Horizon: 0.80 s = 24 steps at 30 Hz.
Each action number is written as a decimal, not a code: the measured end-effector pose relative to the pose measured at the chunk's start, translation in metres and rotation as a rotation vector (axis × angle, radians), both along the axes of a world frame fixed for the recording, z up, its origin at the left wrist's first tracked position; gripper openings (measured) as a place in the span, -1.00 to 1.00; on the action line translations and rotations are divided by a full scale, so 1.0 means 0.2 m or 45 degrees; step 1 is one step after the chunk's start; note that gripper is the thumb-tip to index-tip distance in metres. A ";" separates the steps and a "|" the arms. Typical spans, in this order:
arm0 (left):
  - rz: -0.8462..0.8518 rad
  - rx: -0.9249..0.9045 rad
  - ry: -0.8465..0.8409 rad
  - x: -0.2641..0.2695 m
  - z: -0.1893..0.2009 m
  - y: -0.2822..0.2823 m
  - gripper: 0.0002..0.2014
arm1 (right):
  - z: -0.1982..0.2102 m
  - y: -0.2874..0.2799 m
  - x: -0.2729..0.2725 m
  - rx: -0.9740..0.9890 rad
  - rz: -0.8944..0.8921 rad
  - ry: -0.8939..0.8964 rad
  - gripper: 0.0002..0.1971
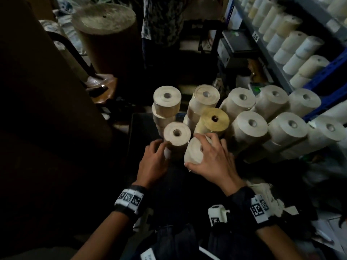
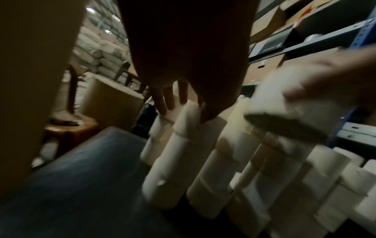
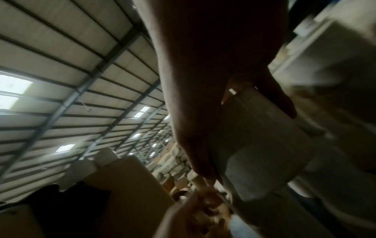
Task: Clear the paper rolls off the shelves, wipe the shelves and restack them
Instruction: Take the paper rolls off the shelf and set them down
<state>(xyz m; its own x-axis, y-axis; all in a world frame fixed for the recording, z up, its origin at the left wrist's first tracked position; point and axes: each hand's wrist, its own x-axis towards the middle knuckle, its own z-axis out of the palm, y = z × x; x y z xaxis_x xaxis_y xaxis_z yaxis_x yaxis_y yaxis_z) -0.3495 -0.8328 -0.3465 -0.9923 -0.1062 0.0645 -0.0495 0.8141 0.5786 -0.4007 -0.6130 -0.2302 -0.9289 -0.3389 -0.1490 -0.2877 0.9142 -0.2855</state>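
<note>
Several stacks of cream paper rolls (image 1: 247, 126) stand on a dark surface (image 1: 142, 124), one of them topped by a yellow roll (image 1: 214, 119). My right hand (image 1: 197, 154) grips a tilted white roll (image 1: 190, 150) from above, thumb at its near edge; the right wrist view has that roll (image 3: 254, 128) under my palm. My left hand (image 1: 159, 147) touches the left side of the nearest stack (image 1: 176, 134) with fairly straight fingers (image 2: 162, 104). More rolls fill the grey shelf (image 1: 281, 59) at the right.
A huge brown roll (image 1: 103, 25) stands at the back left beside a wooden stool (image 1: 101, 87). A person (image 1: 163, 15) stands behind the stacks. Dark boxes (image 1: 236, 44) sit at the shelf's far end. A white cloth (image 1: 262, 192) lies by my right wrist.
</note>
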 end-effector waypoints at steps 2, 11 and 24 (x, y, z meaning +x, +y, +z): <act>-0.015 -0.011 -0.091 0.12 -0.05 -0.04 -0.49 | 0.08 -0.08 -0.05 -0.009 0.035 0.043 0.02; -0.124 -0.185 -0.697 0.29 -0.19 -0.10 -0.52 | 0.10 -0.42 -0.32 0.007 0.178 0.127 -0.04; -0.275 -0.229 -0.766 0.38 -0.24 0.06 -0.47 | -0.38 0.04 0.24 -0.402 -0.079 0.285 -0.55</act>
